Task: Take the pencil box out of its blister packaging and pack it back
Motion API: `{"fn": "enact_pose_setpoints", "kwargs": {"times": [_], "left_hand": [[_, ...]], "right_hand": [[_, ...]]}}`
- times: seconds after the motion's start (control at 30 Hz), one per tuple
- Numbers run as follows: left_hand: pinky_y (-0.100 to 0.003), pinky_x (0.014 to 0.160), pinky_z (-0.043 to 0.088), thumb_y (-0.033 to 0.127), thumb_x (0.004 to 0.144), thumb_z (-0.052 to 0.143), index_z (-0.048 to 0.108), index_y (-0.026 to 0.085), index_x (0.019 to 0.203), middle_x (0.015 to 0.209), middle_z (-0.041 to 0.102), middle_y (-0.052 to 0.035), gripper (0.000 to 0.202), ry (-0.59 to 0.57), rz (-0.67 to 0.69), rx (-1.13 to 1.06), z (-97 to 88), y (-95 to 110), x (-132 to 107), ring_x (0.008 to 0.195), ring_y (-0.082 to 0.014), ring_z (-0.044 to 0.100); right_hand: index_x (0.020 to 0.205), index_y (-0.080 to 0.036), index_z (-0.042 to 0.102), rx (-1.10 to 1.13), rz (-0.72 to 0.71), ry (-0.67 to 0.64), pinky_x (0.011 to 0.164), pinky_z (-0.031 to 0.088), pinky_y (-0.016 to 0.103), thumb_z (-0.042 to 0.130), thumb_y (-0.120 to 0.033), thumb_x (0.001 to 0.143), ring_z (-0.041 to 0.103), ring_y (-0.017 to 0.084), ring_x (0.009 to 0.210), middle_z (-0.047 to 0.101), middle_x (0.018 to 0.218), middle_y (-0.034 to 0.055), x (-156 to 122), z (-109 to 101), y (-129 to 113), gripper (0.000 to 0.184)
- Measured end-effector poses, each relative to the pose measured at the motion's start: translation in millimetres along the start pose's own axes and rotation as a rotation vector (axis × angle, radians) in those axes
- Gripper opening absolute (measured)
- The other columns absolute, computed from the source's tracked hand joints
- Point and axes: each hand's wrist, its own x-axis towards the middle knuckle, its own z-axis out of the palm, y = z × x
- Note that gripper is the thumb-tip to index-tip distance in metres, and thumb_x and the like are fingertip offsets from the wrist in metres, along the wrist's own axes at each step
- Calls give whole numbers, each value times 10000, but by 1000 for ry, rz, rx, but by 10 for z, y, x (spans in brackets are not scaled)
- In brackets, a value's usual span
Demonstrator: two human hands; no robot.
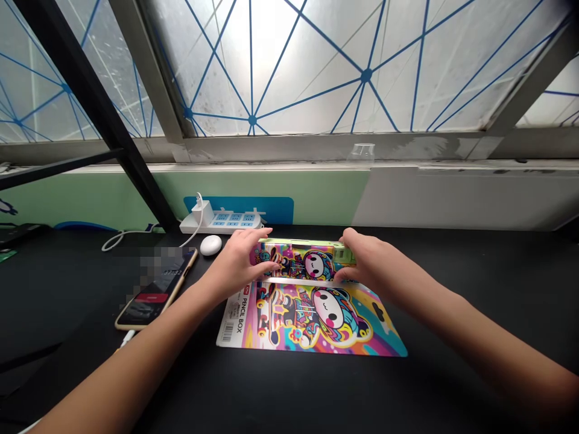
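A colourful pencil box (301,263) with a cartoon figure and a light green edge is held lengthwise between my two hands. My left hand (244,256) grips its left end, thumb across the printed front and fingers over the top. At the opposite end, my right hand (364,256) closes round the corner beside a green translucent part. Just in front lies a flat printed card (312,316), marked "PENCIL BOX" with a barcode at its left, bearing the same cartoon. A white strip shows between box and card; whether the two are joined I cannot tell.
A phone (156,295) lies left of my left forearm, with a cable at its lower end. Behind it are a white round case (210,245) and a white power strip (221,222) with a plugged-in charger. A black metal frame (99,108) rises at the left, before the window.
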Motion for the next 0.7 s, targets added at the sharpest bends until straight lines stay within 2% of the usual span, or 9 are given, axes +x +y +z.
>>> {"fn": "enact_pose_setpoints", "kwargs": {"times": [0.07, 0.13, 0.23, 0.3, 0.4, 0.53, 0.6, 0.7], "left_hand": [[-446, 1011, 513, 268, 809, 849, 637, 190, 1278, 1256, 674, -108, 520, 4, 23, -13, -28, 24, 9, 1180, -279, 618], [-415, 937, 544, 202, 796, 853, 678, 174, 1191, 1155, 683, -101, 433, 63, 114, 17, -72, 83, 4, 1085, -261, 643], [-414, 897, 547, 139, 844, 789, 682, 175, 1183, 1087, 656, -97, 357, 219, 292, 121, -181, 258, -86, 1029, -252, 610], [-421, 902, 540, 106, 875, 736, 667, 198, 1200, 1075, 649, -88, 345, 304, 356, 170, -250, 407, -239, 1025, -253, 584], [-424, 947, 527, 44, 885, 680, 628, 224, 1248, 1146, 649, -95, 408, 266, 383, 195, -255, 581, -603, 1061, -256, 584], [-408, 1065, 505, 67, 927, 640, 577, 243, 1331, 1303, 620, -117, 445, 105, 280, 100, -70, 613, -1113, 1274, -275, 540], [-448, 1125, 475, 173, 940, 669, 528, 276, 1405, 1471, 532, -119, 497, -13, 129, 57, 7, 586, -1270, 1389, -302, 476], [-514, 1188, 401, 337, 964, 654, 331, 318, 1556, 1640, 349, -111, 675, -147, -142, -33, 16, 569, -1353, 1491, -324, 374]], "right_hand": [[915, -241, 498, -9, -46, 51, 574, 442, 312, 839, -267, 742, 617, 232, 720, 642, 838, 17, -18, -3, -17, 383], [977, -211, 532, -35, -150, 181, 628, 491, 334, 792, -224, 796, 614, 235, 747, 635, 875, 41, -61, -52, -51, 318], [1176, -134, 560, -112, -363, 403, 846, 539, 424, 633, -197, 932, 608, 280, 915, 627, 986, 107, -237, -196, -137, 262], [1244, -113, 564, -157, -474, 494, 995, 498, 485, 569, -184, 971, 588, 297, 993, 619, 1012, 124, -441, -273, -188, 282], [1213, -135, 603, -150, -568, 543, 1055, 470, 482, 563, -115, 958, 591, 281, 1003, 625, 981, 102, -811, -241, -217, 259], [1095, -165, 647, -78, -664, 500, 1059, 486, 428, 490, -51, 975, 622, 252, 1048, 675, 989, 83, -1185, 33, -196, 227], [1051, -157, 647, -35, -699, 447, 1066, 498, 404, 459, -58, 995, 629, 253, 1136, 702, 1043, 102, -1273, 170, -187, 220], [1073, -167, 613, 55, -666, 378, 1058, 527, 398, 481, -85, 995, 614, 258, 1250, 685, 1244, 155, -1326, 300, -168, 174]]}}
